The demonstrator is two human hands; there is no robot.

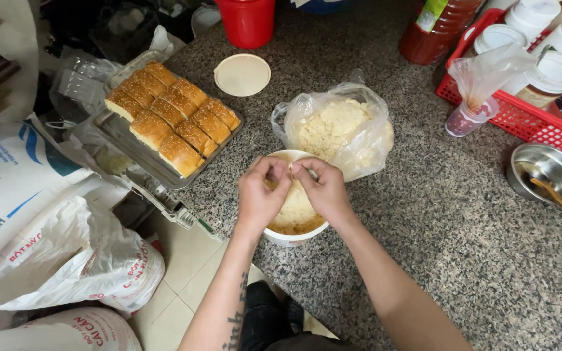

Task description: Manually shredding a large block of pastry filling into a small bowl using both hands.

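A white round tub (292,235) stands at the near edge of a speckled stone counter (463,253), holding pale yellow crumbs. Both my hands hover over it, fingertips meeting above its middle. My left hand (261,195) and my right hand (322,188) pinch a small pale piece between them, breaking it over the tub. Just behind the tub lies a clear plastic bag (343,127) full of the same crumbs, its mouth open.
A metal tray (121,133) with several sesame-topped bread loaves sits at the counter's left corner. A cream lid (242,75), red cup (247,23), red bottle (437,29), red basket (521,120) of lidded tubs, and steel bowl (548,172) stand behind. Flour sacks (66,260) fill the floor left.
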